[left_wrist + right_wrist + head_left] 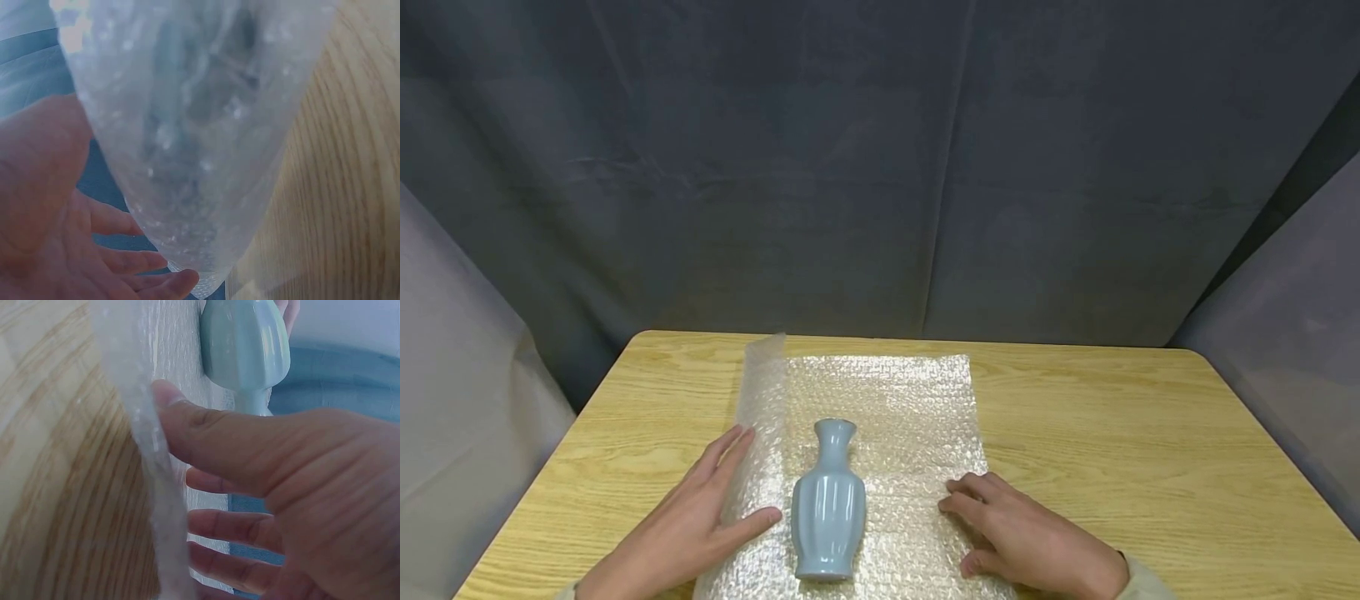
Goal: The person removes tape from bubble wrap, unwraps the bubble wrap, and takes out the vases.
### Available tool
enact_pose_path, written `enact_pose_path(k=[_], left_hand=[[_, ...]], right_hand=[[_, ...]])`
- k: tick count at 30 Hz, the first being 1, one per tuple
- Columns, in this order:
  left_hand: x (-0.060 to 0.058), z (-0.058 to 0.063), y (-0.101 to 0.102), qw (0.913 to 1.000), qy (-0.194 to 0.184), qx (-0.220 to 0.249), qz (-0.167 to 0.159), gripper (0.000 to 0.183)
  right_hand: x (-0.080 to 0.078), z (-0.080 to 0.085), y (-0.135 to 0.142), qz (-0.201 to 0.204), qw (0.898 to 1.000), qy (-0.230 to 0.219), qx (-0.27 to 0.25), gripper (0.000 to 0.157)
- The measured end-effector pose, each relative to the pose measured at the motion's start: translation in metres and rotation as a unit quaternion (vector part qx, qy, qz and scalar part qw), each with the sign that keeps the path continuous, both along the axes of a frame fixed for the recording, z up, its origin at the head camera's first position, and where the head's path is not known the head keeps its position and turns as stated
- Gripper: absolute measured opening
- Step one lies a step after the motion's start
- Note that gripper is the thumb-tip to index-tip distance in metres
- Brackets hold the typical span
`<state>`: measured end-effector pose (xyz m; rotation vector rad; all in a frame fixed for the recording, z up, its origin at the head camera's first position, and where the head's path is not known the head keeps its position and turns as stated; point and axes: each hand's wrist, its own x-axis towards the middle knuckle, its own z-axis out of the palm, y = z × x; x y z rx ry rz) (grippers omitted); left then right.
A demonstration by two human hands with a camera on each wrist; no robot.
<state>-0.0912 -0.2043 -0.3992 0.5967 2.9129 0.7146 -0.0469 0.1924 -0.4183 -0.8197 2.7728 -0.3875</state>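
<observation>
A pale blue ribbed vase (829, 517) lies on a sheet of clear bubble wrap (917, 417), its neck pointing to the far side. Along the left, the sheet's edge is lifted and leans upward. My left hand (700, 517) is against that raised flap, fingers spread and fairly straight; in the left wrist view the wrap (200, 162) covers most of the scene, the vase blurred behind it. At the sheet's right side my right hand (1018, 529) rests with fingers loosely bent. The right wrist view has its thumb (212, 434) touching the wrap near the edge.
A wood-grain table (1112, 433) with rounded far corners lies under the wrap. Behind it hangs a dark curtain (850, 167). Pale cloth (460, 400) drapes on the left, and more light cloth (1285, 358) stands on the right.
</observation>
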Motion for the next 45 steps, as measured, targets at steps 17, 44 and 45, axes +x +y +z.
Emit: enact_pose_path(k=[17, 44, 45], left_hand=[[0.0, -0.007, -0.011, 0.9994, -0.034, -0.011, 0.004, 0.103], [0.004, -0.005, -0.019, 0.9998, 0.012, -0.015, -0.008, 0.094], [0.004, -0.005, -0.019, 0.9998, 0.009, -0.015, -0.007, 0.094]], right_hand=[[-0.003, 0.001, -0.001, 0.0, 1.0, -0.006, -0.009, 0.06], [-0.001, -0.002, 0.001, 0.008, 1.0, 0.015, -0.014, 0.06], [-0.001, -0.002, 0.001, 0.009, 1.0, 0.015, -0.014, 0.06]])
